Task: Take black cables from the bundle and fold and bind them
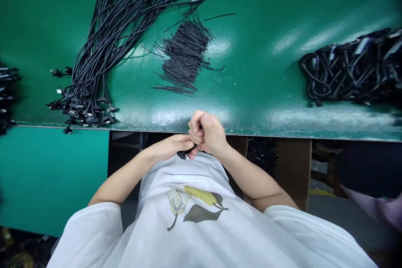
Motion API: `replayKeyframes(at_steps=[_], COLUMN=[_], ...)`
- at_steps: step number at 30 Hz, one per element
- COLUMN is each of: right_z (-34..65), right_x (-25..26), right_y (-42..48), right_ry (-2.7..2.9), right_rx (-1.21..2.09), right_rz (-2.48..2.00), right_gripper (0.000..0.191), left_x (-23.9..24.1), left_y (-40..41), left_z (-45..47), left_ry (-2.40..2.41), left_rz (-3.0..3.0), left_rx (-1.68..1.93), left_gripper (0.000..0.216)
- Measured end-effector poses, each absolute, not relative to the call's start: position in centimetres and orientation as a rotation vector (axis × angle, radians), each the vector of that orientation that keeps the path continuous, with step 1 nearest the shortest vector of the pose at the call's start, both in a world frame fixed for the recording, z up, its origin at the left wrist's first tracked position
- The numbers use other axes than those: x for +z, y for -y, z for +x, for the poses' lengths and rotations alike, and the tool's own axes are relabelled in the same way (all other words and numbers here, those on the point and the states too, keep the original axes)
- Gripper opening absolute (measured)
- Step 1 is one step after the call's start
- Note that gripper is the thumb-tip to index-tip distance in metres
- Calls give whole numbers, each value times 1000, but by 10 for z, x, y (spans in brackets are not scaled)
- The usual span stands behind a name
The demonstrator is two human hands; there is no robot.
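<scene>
Both hands meet close to my chest, just below the front edge of the green table (251,92). My left hand (171,146) pinches a short black cable piece (182,154), its dark end poking out under the fingers. My right hand (207,134) is curled into a fist over the same black cable, fingers wrapped tight. Most of the cable is hidden inside the two hands. On the table beyond them lies a heap of thin black ties (185,56).
A long bundle of black cables with connectors (103,46) fans out at the left of the table. Coiled black cables (351,69) are piled at the right. More cables (6,92) sit at the far left edge. A teal panel (53,176) stands lower left.
</scene>
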State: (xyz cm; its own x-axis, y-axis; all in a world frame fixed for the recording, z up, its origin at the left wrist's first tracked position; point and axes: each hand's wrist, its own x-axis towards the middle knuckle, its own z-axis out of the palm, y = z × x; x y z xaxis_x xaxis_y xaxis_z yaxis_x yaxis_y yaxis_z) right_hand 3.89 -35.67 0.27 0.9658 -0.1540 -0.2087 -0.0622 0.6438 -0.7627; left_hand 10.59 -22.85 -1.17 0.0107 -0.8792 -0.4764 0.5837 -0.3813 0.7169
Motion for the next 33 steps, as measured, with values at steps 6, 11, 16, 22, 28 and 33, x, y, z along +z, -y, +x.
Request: replayKeyframes(at_steps=[6, 11, 16, 22, 28, 33], right_z=[52, 94, 121, 83, 45, 41], right_x=[5, -12, -28, -3, -6, 2], right_y=[426, 525, 543, 498, 443, 426], right_ry=[-202, -526, -380, -104, 529, 646], right_rx=[-236, -410, -139, -422, -470, -549], right_rz=[-1371, -2241, -2618, -2631, -2761, -2761], right_gripper=[56, 22, 7, 13, 26, 32], left_x=[-5, 1, 4, 12, 14, 6], left_y=[228, 233, 245, 250, 255, 249], left_z=[116, 123, 128, 132, 132, 124], left_ry=[277, 29, -7, 16, 130, 217], left_rz=[1146, 1168, 1131, 1047, 983, 1252], left_rx=[-1434, -1328, -1279, -1279, -1325, -1055], left_gripper=[43, 46, 45, 46, 64, 50])
